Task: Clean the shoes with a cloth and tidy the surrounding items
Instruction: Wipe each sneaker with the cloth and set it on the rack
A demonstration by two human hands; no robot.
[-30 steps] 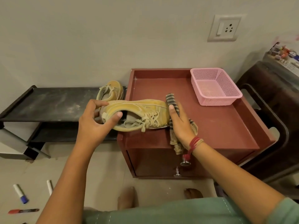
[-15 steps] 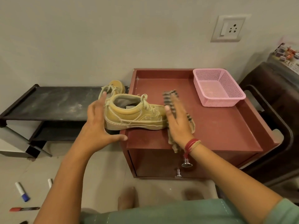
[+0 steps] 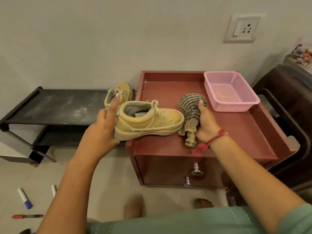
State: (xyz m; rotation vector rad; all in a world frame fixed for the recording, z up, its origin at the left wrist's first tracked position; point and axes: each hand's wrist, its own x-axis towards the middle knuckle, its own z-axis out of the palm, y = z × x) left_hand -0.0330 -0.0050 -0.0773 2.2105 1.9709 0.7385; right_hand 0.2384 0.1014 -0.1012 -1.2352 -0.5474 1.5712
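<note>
A dusty yellow shoe (image 3: 152,122) stands upright on the left edge of the red cabinet (image 3: 236,132), with its heel hanging over the side. My left hand (image 3: 103,129) cups that heel, the index finger straight up and the thumb under the sole. The second yellow shoe (image 3: 125,92) sits behind it on the black rack (image 3: 59,107). My right hand (image 3: 204,122) grips a striped cloth (image 3: 189,108) just right of the shoe's toe, a little apart from it.
A pink basket (image 3: 231,92) stands at the cabinet's back right. A dark chair (image 3: 287,107) is close on the right. Three markers lie on the floor at the left: blue-capped (image 3: 24,198), white (image 3: 53,190), red-capped (image 3: 27,216). My feet are below the cabinet front.
The shoe went from lying on its side to standing upright on the cabinet. My left hand loosened from a grip to cupping the heel. My right hand drew the cloth rightward off the toe.
</note>
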